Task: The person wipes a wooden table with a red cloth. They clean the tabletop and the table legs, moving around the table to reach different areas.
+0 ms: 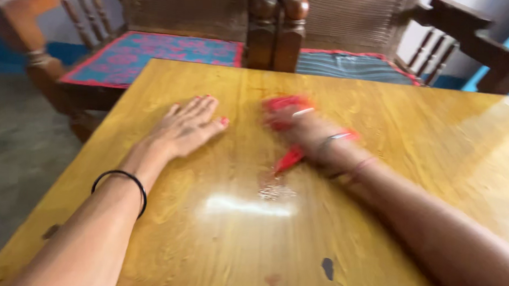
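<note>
R hand point(299, 127) + red cloth point(289, 157) motion-blurred, grip unclear; cloth partly hidden under hand; far chairs point(272, 28) cut off by top edge.

The yellow wooden table point(381, 172) lies open across most of the frame: bare surface at the right, along the lower middle, and at the upper middle up to its far edge. The left hand point(188, 127) lies flat left of centre, the right hand point(299, 129) on a red cloth point(286, 159) just right of it, a narrow gap between them. Beyond the far edge, wooden chairs point(275, 27) with patterned cushions point(148, 56) block the top of the frame
</note>
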